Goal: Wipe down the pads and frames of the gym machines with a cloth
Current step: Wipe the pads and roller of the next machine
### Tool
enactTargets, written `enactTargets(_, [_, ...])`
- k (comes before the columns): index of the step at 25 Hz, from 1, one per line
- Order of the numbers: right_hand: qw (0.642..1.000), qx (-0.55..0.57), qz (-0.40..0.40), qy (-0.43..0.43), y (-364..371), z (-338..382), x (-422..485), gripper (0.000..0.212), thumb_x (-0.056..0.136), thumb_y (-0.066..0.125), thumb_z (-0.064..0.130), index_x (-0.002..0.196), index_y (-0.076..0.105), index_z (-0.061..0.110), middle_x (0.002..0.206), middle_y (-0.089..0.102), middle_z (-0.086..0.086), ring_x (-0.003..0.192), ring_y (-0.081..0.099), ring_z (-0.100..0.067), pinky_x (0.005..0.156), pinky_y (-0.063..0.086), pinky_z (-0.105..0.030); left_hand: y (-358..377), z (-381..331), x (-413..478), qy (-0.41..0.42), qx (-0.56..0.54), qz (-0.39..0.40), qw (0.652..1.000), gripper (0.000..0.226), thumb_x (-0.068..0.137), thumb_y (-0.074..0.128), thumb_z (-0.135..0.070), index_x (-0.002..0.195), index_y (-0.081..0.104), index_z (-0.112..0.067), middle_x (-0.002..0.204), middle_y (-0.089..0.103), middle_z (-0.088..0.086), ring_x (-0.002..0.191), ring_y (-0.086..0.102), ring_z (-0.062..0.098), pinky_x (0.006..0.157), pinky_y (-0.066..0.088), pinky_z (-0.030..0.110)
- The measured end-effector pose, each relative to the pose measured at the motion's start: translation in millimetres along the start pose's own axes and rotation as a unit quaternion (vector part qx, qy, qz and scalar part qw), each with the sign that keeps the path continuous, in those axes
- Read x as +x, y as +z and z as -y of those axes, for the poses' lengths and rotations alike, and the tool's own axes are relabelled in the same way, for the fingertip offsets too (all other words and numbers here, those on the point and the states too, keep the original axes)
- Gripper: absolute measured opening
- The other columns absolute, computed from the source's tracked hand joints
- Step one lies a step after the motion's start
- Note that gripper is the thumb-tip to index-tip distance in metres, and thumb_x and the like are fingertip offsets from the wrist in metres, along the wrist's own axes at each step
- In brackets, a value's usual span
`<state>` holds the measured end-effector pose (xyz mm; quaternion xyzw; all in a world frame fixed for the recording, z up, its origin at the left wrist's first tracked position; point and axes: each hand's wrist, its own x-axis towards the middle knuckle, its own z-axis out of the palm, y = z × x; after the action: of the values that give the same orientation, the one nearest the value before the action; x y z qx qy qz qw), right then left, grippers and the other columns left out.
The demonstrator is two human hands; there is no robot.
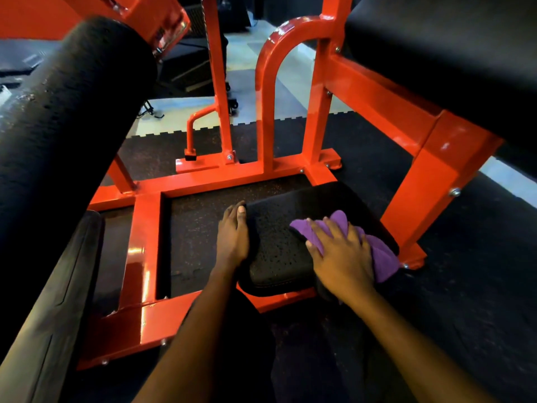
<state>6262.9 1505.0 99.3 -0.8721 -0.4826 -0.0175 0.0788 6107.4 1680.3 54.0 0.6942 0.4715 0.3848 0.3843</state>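
Purple cloth [383,257] is down on the low black pad [279,257], bunched up over the pad's right half, and the right hand [340,257] is flat on top of it. Fingers are spread and fairly straight, palm pressing the cloth into the pad, not balled around it. Folds of purple poke out ahead of the fingertips, and more spills off past the pad's right edge.

Over on the other side, the left hand [232,237] lies along the pad's left edge, fingers extended and pointing away from the person, thumb up on the rim. It's relaxed and grasps nothing. Both bare forearms reach in from the bottom of the view.

The pad itself is dotted with small perforations and tilts slightly, sitting just inside the red frame [148,242], whose glossy base bars box in a patch of speckled rubber floor [197,228]. From the far base bar a curved red hoop [263,82] rises beside an upright post. A slanted red beam runs down on the right, with a bolt [454,192] showing on its lower bracket.

Top right, a large black cushion [450,53] sits on that beam. Top left, a fat black foam roller [72,112] looms close to the camera, its surface scuffed and pitted.
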Motion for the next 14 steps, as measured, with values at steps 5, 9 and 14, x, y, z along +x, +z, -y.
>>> enactTargets(5, [0.999, -0.016, 0.031, 0.018, 9, 11, 49, 0.055, 0.099, 0.029, 0.057, 0.153, 0.025, 0.052, 0.167, 0.020, 0.006, 0.149, 0.018, -0.037, 0.119, 0.014, -0.059, 3, 4, 3, -0.012, -0.003, 0.000, 1.000, 0.047, 0.106, 0.030, -0.039, 0.137, 0.058, -0.018, 0.144, 0.053, 0.002, 0.133, 0.046, 0.019, 0.116, 0.032, 0.043])
enactTargets(9, [0.997, 0.018, 0.064, 0.025, 10, 33, 141, 0.054, 0.099, 0.037, 0.056, 0.152, 0.029, 0.050, 0.166, 0.022, 0.005, 0.148, 0.019, -0.039, 0.119, 0.014, -0.063, 3, 3, 4, -0.004, -0.005, -0.006, 1.000, 0.044, 0.107, 0.032, -0.034, 0.136, 0.059, -0.015, 0.141, 0.055, 0.003, 0.131, 0.047, 0.019, 0.116, 0.033, 0.041])
enactTargets(14, [0.999, 0.020, 0.012, 0.028, 12, 19, 107, 0.054, 0.097, 0.044, 0.052, 0.149, 0.036, 0.048, 0.158, 0.036, 0.008, 0.143, 0.030, -0.033, 0.118, 0.021, -0.057, 3, 3, 4, -0.003, 0.003, 0.002, 1.000, 0.046, 0.106, 0.030, -0.036, 0.137, 0.057, -0.016, 0.143, 0.053, 0.005, 0.133, 0.046, 0.021, 0.117, 0.032, 0.043])
